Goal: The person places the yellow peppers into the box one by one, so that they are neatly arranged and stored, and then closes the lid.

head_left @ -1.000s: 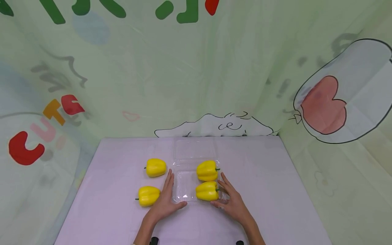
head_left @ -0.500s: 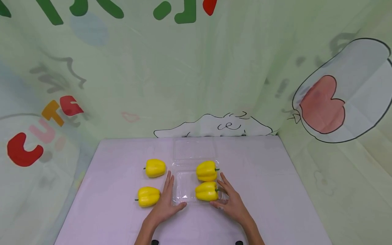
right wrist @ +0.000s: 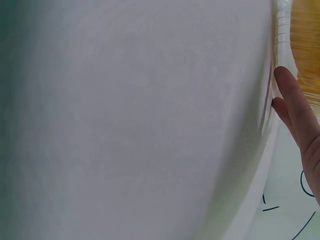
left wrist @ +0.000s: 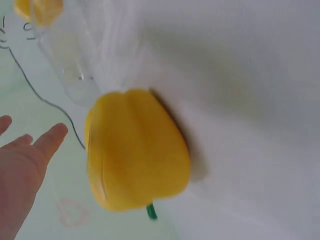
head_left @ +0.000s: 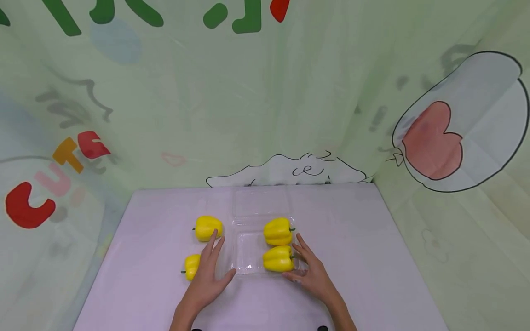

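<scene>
A clear plastic clamshell box (head_left: pixel 247 250) lies with its lid (head_left: pixel 261 202) folded back. Two yellow bell peppers, one at the back (head_left: pixel 277 231) and one in front (head_left: pixel 278 259), sit in its right half, stems pointing right. My right hand (head_left: pixel 312 273) is at the box's right side, its straight fingers (right wrist: pixel 297 102) touching the wall in the right wrist view. To the left, my left hand (head_left: pixel 205 278) has its fingers spread and holds nothing. It partly covers the nearer loose bell pepper (head_left: pixel 191 266), and its fingertips overlap the farther one (head_left: pixel 204 228).
A pale lilac cloth (head_left: pixel 352 230) covers the table. Behind and on both sides hangs a printed green curtain (head_left: pixel 207 105), meeting the table's back edge just beyond the box lid. Two small dark objects show at the bottom edge of the head view.
My left hand has left the box's left side and moved left, over the nearer loose pepper. My right hand and the boxed peppers stay in place; the head view shifts slightly.
</scene>
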Demonstrator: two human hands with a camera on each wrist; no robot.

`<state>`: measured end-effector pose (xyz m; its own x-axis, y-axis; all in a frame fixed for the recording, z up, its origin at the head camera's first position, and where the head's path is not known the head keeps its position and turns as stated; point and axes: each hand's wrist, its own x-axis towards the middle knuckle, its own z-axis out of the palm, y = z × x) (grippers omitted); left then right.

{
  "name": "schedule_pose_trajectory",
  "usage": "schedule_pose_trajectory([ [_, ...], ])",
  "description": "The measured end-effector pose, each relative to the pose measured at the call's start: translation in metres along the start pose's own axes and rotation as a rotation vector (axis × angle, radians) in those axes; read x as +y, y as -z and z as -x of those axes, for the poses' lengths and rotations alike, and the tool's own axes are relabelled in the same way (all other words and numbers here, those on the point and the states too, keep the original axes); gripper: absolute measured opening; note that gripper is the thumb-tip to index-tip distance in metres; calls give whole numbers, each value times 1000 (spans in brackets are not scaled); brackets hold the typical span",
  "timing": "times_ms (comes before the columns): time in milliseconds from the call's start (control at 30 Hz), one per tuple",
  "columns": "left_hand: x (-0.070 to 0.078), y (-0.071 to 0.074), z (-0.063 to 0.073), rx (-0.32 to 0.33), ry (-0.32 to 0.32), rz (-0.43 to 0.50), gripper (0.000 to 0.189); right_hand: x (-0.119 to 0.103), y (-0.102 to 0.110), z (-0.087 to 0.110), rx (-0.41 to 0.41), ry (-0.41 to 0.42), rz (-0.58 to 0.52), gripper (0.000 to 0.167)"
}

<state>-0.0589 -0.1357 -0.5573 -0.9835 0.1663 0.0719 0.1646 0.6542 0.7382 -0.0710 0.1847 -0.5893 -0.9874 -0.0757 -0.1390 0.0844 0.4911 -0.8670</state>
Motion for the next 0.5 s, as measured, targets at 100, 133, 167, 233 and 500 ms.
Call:
schedule_pose_trajectory([
  [100,-3,10,7,74,-56,-44,88,2,-1,1,5,-6,2,93],
  [133,-4,13,9,91,-60,-65,87,3,-1,1,5,-10,1,93],
  [167,-6,16,11,101,-54,-82,86,3,-1,1,5,-12,4,93],
  [233,-11,23,15,111,-31,-100,85,4,-2,1,5,-16,5,93],
  [500,-35,46,21,16,162,-131,80,3,0,0,4,-5,-16,91],
])
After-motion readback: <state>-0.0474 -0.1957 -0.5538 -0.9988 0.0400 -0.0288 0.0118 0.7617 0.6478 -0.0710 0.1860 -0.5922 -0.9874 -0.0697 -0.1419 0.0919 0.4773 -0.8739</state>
